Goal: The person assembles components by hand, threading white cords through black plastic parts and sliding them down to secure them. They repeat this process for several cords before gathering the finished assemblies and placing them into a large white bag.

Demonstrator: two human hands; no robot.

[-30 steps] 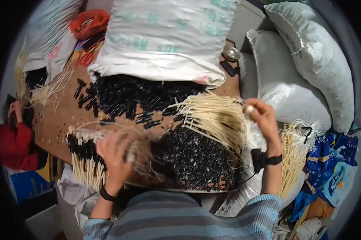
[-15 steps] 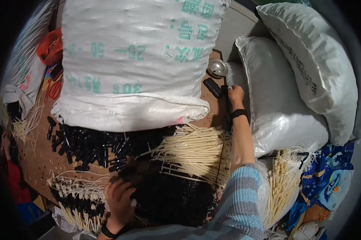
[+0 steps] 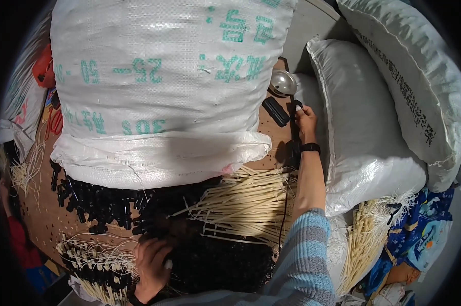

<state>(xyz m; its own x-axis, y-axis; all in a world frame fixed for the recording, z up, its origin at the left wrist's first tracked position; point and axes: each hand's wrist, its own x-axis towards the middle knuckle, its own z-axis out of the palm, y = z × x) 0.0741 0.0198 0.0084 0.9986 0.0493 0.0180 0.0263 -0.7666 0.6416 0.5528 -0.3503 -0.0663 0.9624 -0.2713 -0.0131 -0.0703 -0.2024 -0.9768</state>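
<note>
My right hand (image 3: 306, 122), its arm stretched along the right table edge, is closed in a pinch near a silver metal bowl (image 3: 282, 83) and a black oblong object (image 3: 276, 112). A small dark bit shows at its fingertips, too small to name. My left hand (image 3: 153, 268) rests with loosely bent fingers, thumb apart, nothing seen in it. It lies between a heap of small black pieces (image 3: 222, 262) and a bundle of pale sticks with white strings and black parts (image 3: 95, 260). Long pale sticks (image 3: 245, 199) lie beyond the heap.
A large white woven sack (image 3: 164, 102) covers the far table. Black tubular parts (image 3: 103, 206) lie before it. Filled white sacks (image 3: 368, 122) line the right side, with another stick bundle (image 3: 363, 237) near them. Another person's red sleeve (image 3: 18, 234) shows at left.
The view has shifted slightly. My right hand has turned a little, and a small dark bit now shows at its fingertips. My left hand stays beside the black heap.
</note>
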